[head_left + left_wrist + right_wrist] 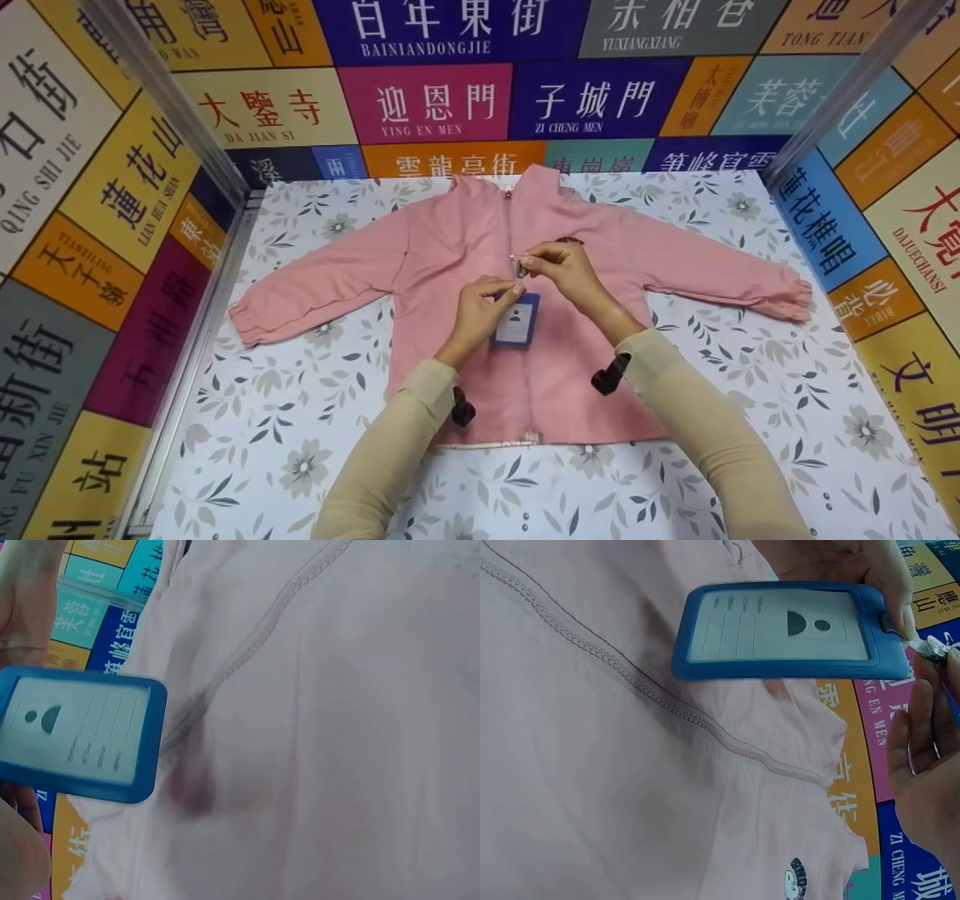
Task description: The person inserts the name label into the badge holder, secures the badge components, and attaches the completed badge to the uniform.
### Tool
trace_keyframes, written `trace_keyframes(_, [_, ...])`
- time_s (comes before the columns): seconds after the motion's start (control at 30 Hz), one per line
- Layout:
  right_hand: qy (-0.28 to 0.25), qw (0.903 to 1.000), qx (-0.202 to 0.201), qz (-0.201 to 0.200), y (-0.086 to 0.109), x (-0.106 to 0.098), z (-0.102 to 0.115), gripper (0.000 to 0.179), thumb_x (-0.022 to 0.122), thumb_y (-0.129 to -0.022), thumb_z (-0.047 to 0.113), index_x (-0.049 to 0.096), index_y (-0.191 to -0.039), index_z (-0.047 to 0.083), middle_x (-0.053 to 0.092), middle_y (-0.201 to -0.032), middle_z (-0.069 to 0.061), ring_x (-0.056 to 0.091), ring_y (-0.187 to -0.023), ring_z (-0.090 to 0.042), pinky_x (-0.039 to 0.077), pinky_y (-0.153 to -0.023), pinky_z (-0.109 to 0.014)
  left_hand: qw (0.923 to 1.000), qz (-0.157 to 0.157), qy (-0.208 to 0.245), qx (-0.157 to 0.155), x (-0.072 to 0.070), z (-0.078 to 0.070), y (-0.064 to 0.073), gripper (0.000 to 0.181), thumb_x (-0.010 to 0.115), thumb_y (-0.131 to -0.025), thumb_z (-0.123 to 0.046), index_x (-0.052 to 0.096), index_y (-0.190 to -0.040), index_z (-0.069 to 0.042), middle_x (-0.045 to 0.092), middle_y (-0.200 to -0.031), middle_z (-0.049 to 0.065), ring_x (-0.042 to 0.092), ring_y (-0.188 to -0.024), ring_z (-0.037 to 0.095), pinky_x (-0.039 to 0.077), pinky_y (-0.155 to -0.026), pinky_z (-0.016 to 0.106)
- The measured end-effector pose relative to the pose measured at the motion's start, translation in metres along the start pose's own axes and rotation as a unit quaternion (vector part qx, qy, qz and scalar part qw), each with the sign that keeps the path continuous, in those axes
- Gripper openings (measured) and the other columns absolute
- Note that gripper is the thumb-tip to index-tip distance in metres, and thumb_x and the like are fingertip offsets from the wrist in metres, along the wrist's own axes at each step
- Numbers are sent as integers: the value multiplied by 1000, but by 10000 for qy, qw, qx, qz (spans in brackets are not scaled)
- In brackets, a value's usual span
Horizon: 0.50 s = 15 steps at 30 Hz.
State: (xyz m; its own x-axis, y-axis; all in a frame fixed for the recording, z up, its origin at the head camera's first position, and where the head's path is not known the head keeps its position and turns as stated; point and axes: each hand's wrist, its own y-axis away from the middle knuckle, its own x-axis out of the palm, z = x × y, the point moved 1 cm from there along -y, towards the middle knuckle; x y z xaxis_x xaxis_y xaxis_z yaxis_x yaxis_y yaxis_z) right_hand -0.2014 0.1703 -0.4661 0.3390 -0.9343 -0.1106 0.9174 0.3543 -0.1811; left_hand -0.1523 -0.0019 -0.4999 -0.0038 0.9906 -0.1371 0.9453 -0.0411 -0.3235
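My left hand (474, 315) pinches the top end of a blue badge holder (531, 322), near its short strap. The holder hangs tilted above a pink zip-up jacket (450, 262), its white card with a printed figure facing up. In the right wrist view, a small metal clip (934, 650) sits at the end of the clear strap (919, 643). Fingers and thumb of my right hand (564, 271) pinch this clip, just beyond the left hand. The jacket lies spread out with its zipper (528, 375) running down the middle.
A white tablecloth (292, 465) with grey flowers and leaves lies under the jacket. The jacket's sleeves (322, 281) stretch out to both sides. Panels with coloured street-name signs (435, 103) stand at the back and both sides. A small dark print (795, 879) marks the jacket's chest.
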Motion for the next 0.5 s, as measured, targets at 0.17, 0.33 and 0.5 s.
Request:
trace_keyframes(0.17, [101, 9999, 113, -53, 1, 1, -1, 20, 65, -94, 7, 71, -100, -12, 74, -82, 0, 66, -76, -11, 54, -75, -23, 9997, -15, 64, -229, 1, 1, 2, 12, 74, -86, -6, 78, -91, 4, 75, -89, 21, 59, -79, 5, 52, -79, 34])
trace_keyframes(0.33, [143, 9998, 121, -54, 0, 1, -3, 21, 64, -94, 8, 71, -102, -11, 73, -83, -1, 65, -77, -13, 55, -76, -23, 9992, 22, 202, -352, 1, 2, 1, 13, 74, -86, -6, 77, -93, 5, 74, -90, 23, 57, -78, 3, 50, -83, 53])
trace_keyframes(0.5, [77, 9998, 123, -113, -5, 0, -20, 21, 65, -95, 11, 72, -105, -6, 74, -94, -14, 66, -82, -10, 57, -80, -24, 9991, 36, 182, -370, -1, 2, 0, 12, 74, -87, -6, 78, -93, 2, 75, -90, 21, 58, -77, 3, 52, -78, 33])
